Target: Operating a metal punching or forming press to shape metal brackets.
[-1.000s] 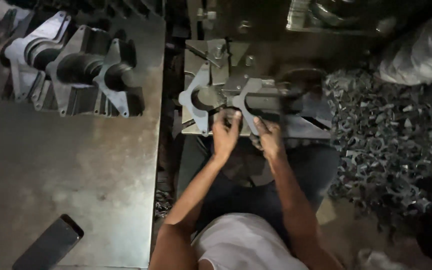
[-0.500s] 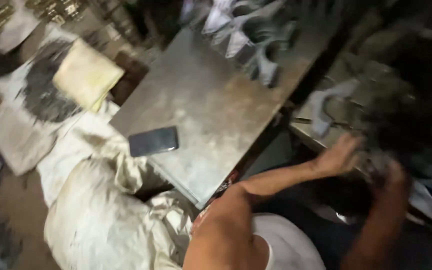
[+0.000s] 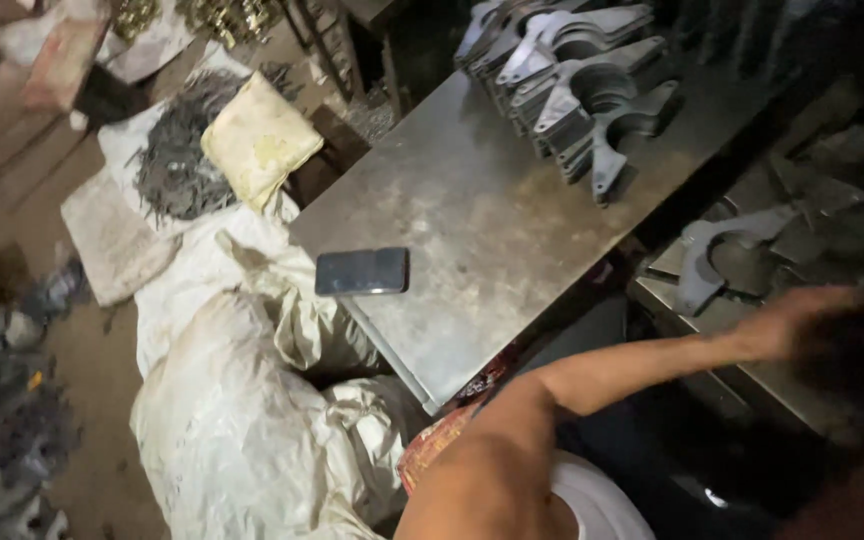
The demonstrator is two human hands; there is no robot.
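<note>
the white sacks (image 3: 242,420) on the floor at the left are bulging and folded shut at the top, so their contents cannot be told; behind them a flattened sack (image 3: 117,235) carries a loose heap of thin grey metal pieces (image 3: 177,170), with a yellowish cushion (image 3: 260,140) resting half on the heap; on the steel table (image 3: 472,230) a row of grey metal brackets (image 3: 577,85) stands packed on edge at the far end, and a dark phone (image 3: 361,271) lies flat near the closer corner, well apart from them; the person's left hand (image 3: 802,320) reaches out to the right over the dark work surface, blurred, just beside a single curved metal bracket (image 3: 717,255) lying flat there; whether the fingers are open or curled cannot be told, and the right hand is only a dim smear at the lower right edge; compared with half a second ago, the view has swung a little further left and the phone sits nearer the middle; the left arm stays stretched toward the same spot.
</note>
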